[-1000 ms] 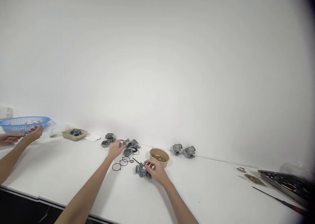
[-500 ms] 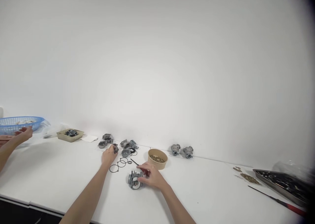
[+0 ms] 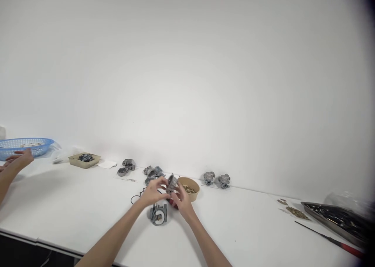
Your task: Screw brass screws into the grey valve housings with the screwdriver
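My left hand (image 3: 152, 194) and my right hand (image 3: 181, 199) meet above the white table (image 3: 88, 216), and both pinch a small grey metal part (image 3: 172, 183) held between them. Just below the hands a larger grey metal housing (image 3: 158, 214) rests on the table with nobody touching it. Black rubber rings (image 3: 135, 198) lie beside my left hand. A tan paper bowl (image 3: 190, 188) of small brass pieces stands just behind the held part.
More grey housings (image 3: 126, 166) lie along the wall, two more (image 3: 217, 179) right of the bowl. A tan tray (image 3: 84, 159) and a blue basket (image 3: 23, 146) stand far left, where another person's hands (image 3: 17, 158) reach. A dark metal tray (image 3: 340, 218) and red-handled tool (image 3: 334, 240) lie right.
My left hand has come back from the parts by the wall with a small grey part and joined my right hand, which let go of the larger housing on the table.
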Available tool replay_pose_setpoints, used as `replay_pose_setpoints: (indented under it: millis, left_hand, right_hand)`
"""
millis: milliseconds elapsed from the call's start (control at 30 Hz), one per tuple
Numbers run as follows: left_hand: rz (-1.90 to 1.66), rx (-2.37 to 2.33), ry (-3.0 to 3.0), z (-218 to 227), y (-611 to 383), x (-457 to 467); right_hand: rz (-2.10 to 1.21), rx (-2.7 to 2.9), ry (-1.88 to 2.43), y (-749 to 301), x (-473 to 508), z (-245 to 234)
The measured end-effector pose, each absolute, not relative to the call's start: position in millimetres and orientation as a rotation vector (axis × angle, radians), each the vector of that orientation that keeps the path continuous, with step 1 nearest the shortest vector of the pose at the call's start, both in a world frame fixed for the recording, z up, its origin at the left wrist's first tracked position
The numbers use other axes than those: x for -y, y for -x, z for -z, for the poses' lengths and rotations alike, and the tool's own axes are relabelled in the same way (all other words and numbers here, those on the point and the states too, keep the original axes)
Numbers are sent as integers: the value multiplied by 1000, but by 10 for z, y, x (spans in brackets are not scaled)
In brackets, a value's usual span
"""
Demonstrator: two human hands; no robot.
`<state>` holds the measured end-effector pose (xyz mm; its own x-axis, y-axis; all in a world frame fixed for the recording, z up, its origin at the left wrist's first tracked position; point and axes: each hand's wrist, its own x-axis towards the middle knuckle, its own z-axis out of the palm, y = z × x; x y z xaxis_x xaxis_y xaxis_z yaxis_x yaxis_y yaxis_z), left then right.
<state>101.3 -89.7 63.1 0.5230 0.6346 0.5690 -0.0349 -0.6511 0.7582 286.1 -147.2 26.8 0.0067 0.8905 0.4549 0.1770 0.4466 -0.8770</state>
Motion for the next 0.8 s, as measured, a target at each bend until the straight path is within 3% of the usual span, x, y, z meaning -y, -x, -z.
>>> replay_pose_setpoints:
  millis: [433, 667, 800]
  left_hand:
    - [-857, -391, -2006, -530, -934, 926]
    - [-723, -394, -2114, -714, -711, 874]
    - [-322, -412, -2188, -731, -593, 839]
  right_hand:
    - [-1138, 1015, 800, -2863, 1392, -240]
    - [-1244, 819, 694, -2867, 1435, -328]
    - [-1240, 756, 629, -2983, 1430, -355]
